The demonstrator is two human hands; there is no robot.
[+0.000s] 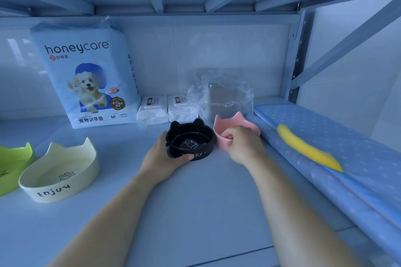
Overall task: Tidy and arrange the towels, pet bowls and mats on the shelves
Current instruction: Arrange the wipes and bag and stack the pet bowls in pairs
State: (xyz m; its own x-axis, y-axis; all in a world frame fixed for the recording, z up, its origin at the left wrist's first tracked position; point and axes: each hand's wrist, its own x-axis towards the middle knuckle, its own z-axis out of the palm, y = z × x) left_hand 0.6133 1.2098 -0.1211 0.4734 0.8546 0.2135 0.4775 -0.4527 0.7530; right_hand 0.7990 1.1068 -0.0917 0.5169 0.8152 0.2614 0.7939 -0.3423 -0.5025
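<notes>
Shelf point(195, 212) of pale blue-grey board runs wide under the ribbed underside of the next level, with a perforated metal post point(298, 60) at the back right and a plain wall behind. At the back a pad pack point(86, 76) stands upright, 2 white packs point(153, 110) lie just beside it, and next to those sits a crumpled clear bag point(225, 95); what the bag holds is grey and hard to make out. A green bowl point(13, 162) is cut off at the left edge, with a cream bowl point(60, 171) just beside it. Along the right lies a blue dotted mat point(325, 136) bearing a yellow shape point(303, 147) I cannot identify.

In the middle the black bowl point(191, 138) stands on the shelf: the left hand point(160, 158) grips it, thumb along its near wall, fingers round the left side. Just beside it, the pink bowl point(223, 124) is held by the right hand point(243, 145), fingers curled over its near rim, tips inside. Whether the 2 bowls touch I cannot tell
</notes>
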